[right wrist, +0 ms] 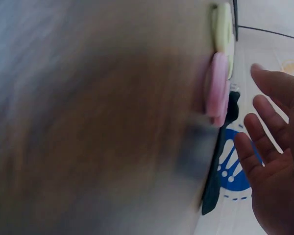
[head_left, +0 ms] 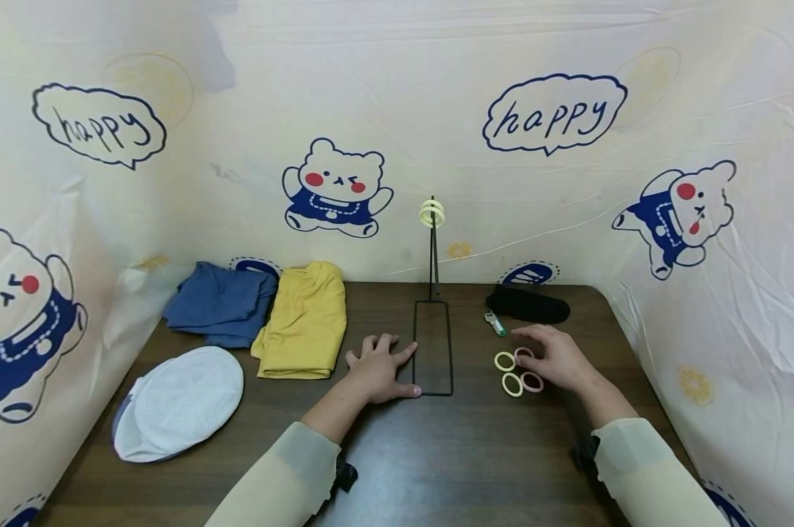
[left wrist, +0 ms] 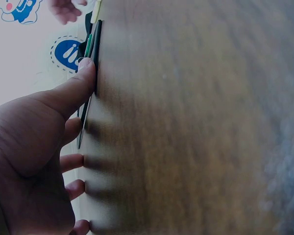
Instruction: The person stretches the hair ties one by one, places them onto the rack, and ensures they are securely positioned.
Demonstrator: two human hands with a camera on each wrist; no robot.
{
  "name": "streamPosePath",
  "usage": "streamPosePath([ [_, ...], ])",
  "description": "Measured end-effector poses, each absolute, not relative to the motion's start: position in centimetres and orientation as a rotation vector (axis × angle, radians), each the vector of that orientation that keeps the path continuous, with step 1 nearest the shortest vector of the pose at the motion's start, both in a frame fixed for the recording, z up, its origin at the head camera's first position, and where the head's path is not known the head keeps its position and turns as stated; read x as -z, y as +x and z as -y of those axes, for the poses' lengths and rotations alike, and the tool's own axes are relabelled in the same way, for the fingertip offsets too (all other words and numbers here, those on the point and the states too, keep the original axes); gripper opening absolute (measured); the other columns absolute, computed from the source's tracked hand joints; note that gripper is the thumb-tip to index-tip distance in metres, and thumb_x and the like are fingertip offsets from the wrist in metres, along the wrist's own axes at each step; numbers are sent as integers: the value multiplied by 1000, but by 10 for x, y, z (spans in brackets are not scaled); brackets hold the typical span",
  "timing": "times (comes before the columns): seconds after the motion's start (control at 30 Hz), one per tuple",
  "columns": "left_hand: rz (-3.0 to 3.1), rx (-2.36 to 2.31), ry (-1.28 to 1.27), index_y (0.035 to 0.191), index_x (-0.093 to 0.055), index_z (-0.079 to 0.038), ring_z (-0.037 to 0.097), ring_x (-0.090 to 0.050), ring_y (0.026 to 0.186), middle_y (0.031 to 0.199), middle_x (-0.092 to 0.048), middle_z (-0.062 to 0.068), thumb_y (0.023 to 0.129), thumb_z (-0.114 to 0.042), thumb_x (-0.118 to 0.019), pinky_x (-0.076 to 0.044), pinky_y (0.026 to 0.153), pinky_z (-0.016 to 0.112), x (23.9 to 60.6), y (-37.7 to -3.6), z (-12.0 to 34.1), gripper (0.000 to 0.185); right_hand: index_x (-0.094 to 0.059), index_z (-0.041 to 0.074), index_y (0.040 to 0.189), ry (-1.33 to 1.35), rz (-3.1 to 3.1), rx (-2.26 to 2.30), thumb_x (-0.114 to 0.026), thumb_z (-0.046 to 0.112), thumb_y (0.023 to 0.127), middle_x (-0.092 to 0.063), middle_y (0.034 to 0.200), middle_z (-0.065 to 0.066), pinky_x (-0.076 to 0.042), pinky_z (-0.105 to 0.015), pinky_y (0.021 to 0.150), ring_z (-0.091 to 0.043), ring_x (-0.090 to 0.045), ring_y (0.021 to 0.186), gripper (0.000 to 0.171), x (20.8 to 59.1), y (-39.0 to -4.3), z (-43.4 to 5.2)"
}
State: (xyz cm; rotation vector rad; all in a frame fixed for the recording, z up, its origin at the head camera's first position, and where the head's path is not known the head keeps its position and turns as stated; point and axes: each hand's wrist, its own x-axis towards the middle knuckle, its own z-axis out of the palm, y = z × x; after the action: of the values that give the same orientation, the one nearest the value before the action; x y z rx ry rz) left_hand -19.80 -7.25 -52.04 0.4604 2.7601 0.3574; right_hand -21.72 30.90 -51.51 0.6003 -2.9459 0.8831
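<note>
Right hand (head_left: 557,359) hovers, apparently just above the pink rings (right wrist: 216,88).

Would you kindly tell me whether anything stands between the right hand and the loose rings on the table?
Nothing visible does: the right hand hovers close to the loose rings, and the black item lies beyond them.

Blu cloth (head_left: 220,304) lies nr ylw cloth (head_left: 302,322), wht cap (head_left: 181,402).
</note>
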Motion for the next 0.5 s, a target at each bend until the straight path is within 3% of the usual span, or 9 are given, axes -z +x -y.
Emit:
streamPosePath([
  [0.5,-2767,-330,476,163,-31,-42,45,-18,149,168,-23,6,85,-74,-68,-22,104,79,522,-199,73,91,-71,11,130,553,3110,-788,-81,14,88,-70,127,-13,-43,-61,103,-38,-60,122,44,523,-219,-326],
])
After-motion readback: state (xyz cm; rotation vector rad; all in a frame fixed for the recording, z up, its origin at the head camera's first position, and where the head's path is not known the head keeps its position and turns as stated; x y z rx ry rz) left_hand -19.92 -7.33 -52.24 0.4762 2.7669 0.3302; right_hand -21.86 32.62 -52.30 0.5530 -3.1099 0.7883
